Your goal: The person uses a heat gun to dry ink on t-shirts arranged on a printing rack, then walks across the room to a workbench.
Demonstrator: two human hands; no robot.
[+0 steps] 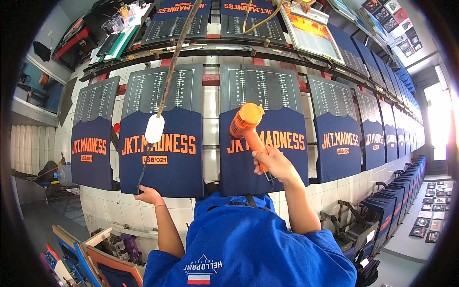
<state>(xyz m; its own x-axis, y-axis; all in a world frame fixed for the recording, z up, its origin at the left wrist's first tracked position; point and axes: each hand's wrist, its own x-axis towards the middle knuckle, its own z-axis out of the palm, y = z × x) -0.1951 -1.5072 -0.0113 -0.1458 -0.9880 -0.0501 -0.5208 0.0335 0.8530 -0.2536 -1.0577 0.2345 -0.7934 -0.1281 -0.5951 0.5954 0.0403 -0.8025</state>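
In my right hand (276, 164) is an orange heat gun (249, 125), fingers wrapped round its handle. The gun is over the printed chest of a navy T-shirt (244, 170), which is stretched on a dark board (260, 88) with white ruled marks. My left hand (150, 195) is closed on a thin dark cord (142, 174) beside the lower edge of another navy T-shirt (179, 172) with orange lettering. The cord leads up to a white oval plug block (155, 128) hanging in front of that shirt from a thicker cable (173, 62).
More boards with navy shirts (338, 146) run in a row to the right, with another row along the far rail (191, 49). A framed printing screen (313, 36) leans at the back. Wooden frames (112, 260) stand at lower left; shirts on boards (382, 210) hang at lower right.
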